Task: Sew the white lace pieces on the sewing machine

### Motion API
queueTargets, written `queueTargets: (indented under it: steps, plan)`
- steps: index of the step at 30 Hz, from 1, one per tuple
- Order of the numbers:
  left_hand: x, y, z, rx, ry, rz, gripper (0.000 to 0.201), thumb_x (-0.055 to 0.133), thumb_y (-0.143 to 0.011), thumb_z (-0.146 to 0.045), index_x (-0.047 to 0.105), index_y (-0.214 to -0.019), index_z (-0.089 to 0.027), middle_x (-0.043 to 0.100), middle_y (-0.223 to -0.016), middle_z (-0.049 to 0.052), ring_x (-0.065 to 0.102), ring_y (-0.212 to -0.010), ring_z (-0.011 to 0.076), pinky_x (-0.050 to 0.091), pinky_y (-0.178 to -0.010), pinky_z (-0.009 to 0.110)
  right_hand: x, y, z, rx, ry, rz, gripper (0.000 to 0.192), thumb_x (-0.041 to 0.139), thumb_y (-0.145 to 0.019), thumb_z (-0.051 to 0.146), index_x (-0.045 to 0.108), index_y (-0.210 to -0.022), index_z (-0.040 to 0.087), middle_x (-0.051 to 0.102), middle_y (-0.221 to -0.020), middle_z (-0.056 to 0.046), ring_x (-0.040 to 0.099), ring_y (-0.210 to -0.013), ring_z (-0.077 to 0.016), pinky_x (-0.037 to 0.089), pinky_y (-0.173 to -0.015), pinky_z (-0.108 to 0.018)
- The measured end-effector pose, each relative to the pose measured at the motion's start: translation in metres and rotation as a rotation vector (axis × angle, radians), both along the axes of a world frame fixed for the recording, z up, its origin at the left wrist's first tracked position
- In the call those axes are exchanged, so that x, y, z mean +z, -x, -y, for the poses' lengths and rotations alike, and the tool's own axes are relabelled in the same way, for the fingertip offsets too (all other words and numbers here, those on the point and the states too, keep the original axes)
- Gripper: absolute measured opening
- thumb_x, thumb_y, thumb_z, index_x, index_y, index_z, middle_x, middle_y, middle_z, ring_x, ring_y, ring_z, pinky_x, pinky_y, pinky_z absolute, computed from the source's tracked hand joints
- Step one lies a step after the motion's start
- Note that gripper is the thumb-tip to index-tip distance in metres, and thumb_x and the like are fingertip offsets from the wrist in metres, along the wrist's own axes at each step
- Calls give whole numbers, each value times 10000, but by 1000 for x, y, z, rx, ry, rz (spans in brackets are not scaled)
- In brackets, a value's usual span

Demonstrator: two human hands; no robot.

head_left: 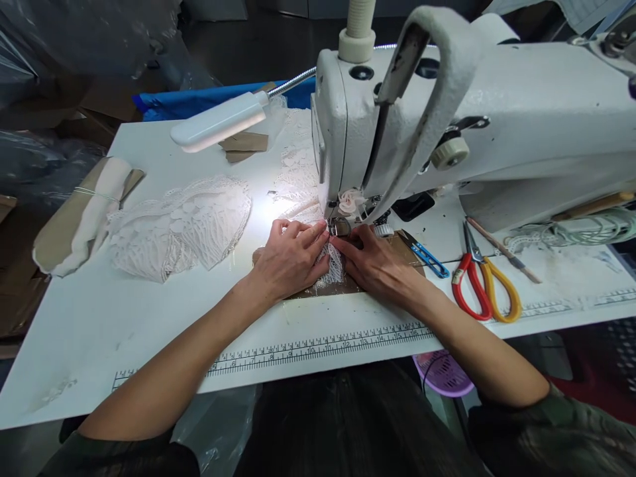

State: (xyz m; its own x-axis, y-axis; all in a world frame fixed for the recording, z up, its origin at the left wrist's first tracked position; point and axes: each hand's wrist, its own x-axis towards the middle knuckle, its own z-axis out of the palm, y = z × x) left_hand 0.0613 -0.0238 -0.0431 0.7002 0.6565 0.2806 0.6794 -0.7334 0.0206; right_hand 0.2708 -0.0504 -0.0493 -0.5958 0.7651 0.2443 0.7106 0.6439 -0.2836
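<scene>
Both of my hands lie flat on a strip of white lace at the needle of a sewing machine. My left hand is open, palm down, fingers spread and pressing the lace onto a brown paper backing. My right hand is also open and flat, its fingertips touching the lace just beside the presser foot. Neither hand grips anything; they only pin the fabric down.

Nearest me, a printed ruler strip runs along the front edge of the white table. To the right of my right hand lie blue thread snips, then scissors with one red and one yellow handle, and a thin stick beyond them.

To the left, well apart from my hands, sits a pile of cut lace pieces, and further left a roll of white cloth on brown paper. More lace trails away behind the needle. At the back a white lamp on a bendy neck lights the work.

My judgement of the risk: both sets of fingertips sit very near the needle, so a sudden feed could carry a finger under it. Uneven pressure between the hands could also let the loose lace pucker or drift off its line.
</scene>
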Motion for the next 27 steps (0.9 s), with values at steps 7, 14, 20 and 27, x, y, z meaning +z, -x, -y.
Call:
queueTargets:
  steps: [7,14,20,27]
  plan:
    - [-3,1,-4,56,25,23,364,450,-971,-368,630,-1223,-177,652,-1291,122,591,-1036,303,405,-817,462,-6,-3,-4,-16,-15,-36,348,407,-954,156,574,-1255,212,538,-1102,-146,516,-974,-276,488,-892,-489]
    - [2,12,-17,36,-4,221,253,511,-952,-321,652,-1117,-192,683,-1139,114,602,-975,238,459,-825,436,-9,-21,-8,-77,47,-199,389,438,-972,240,543,-1345,215,585,-1067,-114,564,-824,-205,508,-761,-372]
    - [11,19,-9,-222,152,249,180,525,-950,-274,676,-924,-181,698,-979,67,637,-881,179,508,-800,372,-6,-23,-12,-185,47,-295,262,477,-912,188,637,-1117,155,597,-870,-79,557,-778,-206,472,-718,-342]
    - [2,14,0,-236,188,207,189,539,-970,-267,676,-877,-176,703,-974,58,646,-879,169,492,-821,369,-11,-22,-12,-181,50,-311,228,478,-903,191,642,-1060,167,583,-872,-64,547,-791,-196,460,-748,-348]
